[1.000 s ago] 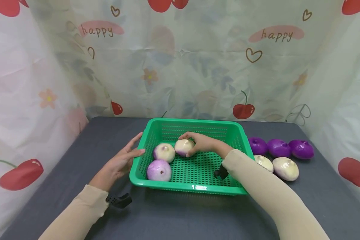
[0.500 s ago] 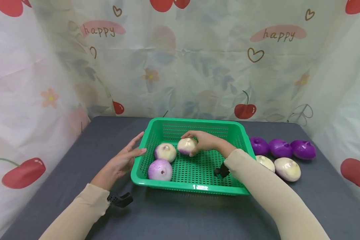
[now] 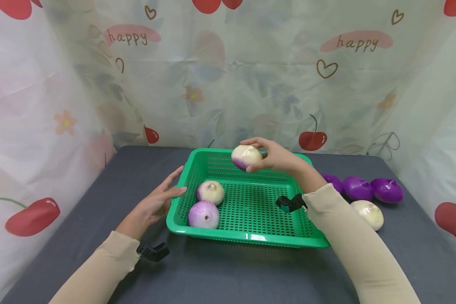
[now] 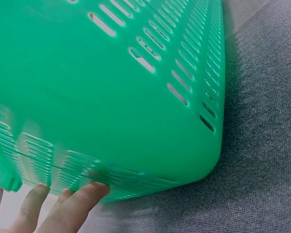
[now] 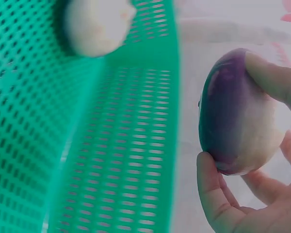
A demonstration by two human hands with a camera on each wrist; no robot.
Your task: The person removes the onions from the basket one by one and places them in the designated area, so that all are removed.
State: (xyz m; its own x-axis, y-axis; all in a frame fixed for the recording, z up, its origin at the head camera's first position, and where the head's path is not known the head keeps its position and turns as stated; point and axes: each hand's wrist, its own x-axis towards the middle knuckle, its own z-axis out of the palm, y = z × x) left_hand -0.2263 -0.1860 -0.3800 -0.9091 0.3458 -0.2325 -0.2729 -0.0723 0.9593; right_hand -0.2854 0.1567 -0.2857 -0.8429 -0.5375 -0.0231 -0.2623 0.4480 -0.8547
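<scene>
My right hand [image 3: 275, 158] grips a white-and-purple onion [image 3: 246, 156], raised above the back rim of the green basket [image 3: 251, 239]. In the right wrist view, thumb and fingers hold this onion [image 5: 242, 116] from opposite sides, beside the basket wall [image 5: 121, 145]. My left hand [image 3: 152, 205] lies along the basket's left end, its fingers extended against the rim. The left wrist view has its fingers [image 4: 80, 206] at the outer wall [image 4: 87, 111]. Inside the basket, at the left, sit a whitish onion [image 3: 211, 192] and a pale purple onion [image 3: 204, 215].
Right of the basket on the dark table [image 3: 220, 274] lie several dark purple onions, among them one at the far end [image 3: 386, 190]. A white onion [image 3: 368, 214] lies in front of them, partly behind the right sleeve [image 3: 361, 236]. A printed curtain [image 3: 251, 84] hangs behind.
My right hand has lifted the white-and-purple onion from the basket floor, up and slightly right, to above the back rim. My left hand has stayed at the left end.
</scene>
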